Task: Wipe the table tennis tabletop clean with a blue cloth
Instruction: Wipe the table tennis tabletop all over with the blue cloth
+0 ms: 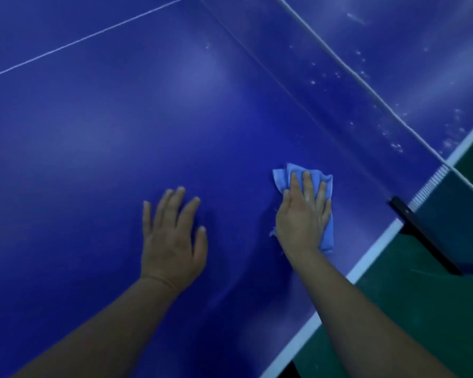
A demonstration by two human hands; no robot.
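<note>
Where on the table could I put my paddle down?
Bare tabletop lies left of the left hand, up to the white line. Crowded: the right hand presses the blue cloth near the net and its clamp.

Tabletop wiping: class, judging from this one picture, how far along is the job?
Done: the near half of the tabletop looks smooth and spot-free. In hand: the right hand presses the blue cloth flat near the net; the left hand rests on the surface. Left: white specks beyond the net.

Black net clamp [423,236], green floor [421,323]
</note>
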